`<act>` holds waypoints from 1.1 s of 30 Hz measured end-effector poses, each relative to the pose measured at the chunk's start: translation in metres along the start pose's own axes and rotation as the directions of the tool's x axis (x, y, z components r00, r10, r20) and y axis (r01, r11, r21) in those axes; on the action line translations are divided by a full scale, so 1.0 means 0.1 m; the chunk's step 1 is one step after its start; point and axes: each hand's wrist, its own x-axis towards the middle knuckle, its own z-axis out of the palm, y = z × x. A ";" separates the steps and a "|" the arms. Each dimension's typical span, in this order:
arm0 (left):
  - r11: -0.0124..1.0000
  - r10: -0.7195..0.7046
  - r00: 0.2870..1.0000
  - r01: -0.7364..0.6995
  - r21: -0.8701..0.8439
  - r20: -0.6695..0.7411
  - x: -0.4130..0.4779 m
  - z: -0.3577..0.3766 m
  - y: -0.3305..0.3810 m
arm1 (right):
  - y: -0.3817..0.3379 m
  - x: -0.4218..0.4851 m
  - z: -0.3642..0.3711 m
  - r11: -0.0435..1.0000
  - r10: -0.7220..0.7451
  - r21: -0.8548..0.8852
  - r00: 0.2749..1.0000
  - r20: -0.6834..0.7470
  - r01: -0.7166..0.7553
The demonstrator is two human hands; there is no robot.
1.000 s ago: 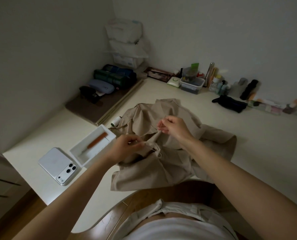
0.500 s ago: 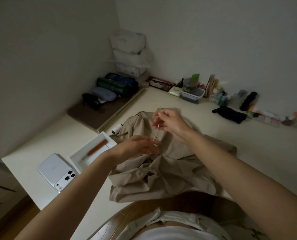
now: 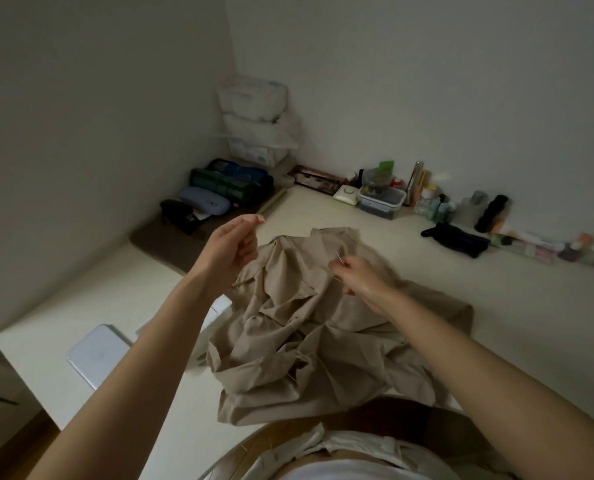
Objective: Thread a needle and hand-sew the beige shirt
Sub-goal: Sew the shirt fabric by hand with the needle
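Seemingly right hand (image 3: 361,277) pinches a faint needle (image 3: 340,260); left forearm (image 3: 143,358) half-covers phone (image 3: 94,353).

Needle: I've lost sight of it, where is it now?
Head view, right of centre: the needle is pinched by the right hand, over the far part of the beige shirt.

Phone (image 3: 94,351) and tray (image 3: 221,306) half behind left forearm (image 3: 157,341)

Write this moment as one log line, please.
step: sewing | left hand: raised, fingertips pinched, hold unclear | right hand: pinches needle over shirt | shirt: crumpled on table
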 end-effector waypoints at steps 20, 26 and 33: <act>0.814 -0.141 0.968 0.232 0.532 -0.207 0.12 -0.10 -0.29 | -0.17 -0.12 0.35 0.986 -0.107 0.154 0.954 0.281 0.065; 0.781 -0.468 0.825 0.218 0.585 0.318 -0.27 0.07 -0.55 | -0.11 0.06 0.23 0.984 -0.083 0.158 0.996 -0.010 0.084; 0.933 -0.354 0.889 0.312 0.181 0.289 -0.28 0.06 -0.53 | 0.13 0.24 0.11 0.988 0.027 0.155 0.988 -0.155 -0.003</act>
